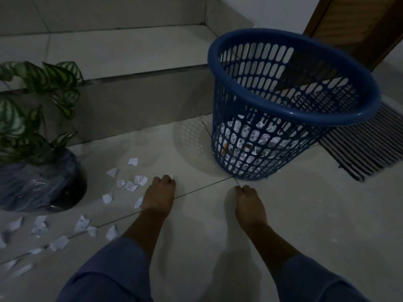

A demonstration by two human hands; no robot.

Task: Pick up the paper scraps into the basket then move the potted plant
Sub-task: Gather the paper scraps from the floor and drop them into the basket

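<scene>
A blue slotted basket [290,110] stands on the tiled floor at the right, with white paper scraps [246,138] lying in its bottom. Several more paper scraps [130,185] are strewn over the floor at the left. They lie beside a potted plant [37,136] with striped green leaves in a dark pot. My left hand [160,194] is down at the floor just right of the scraps, fingers curled, a bit of white paper showing at its fingertips. My right hand [249,201] is low in front of the basket's base, fingers curled under; nothing shows in it.
A raised tiled step [122,55] runs behind the plant and basket. A striped mat [366,144] lies at the right behind the basket, below a wooden door [357,25]. Bare floor tiles spread around my blue sleeves.
</scene>
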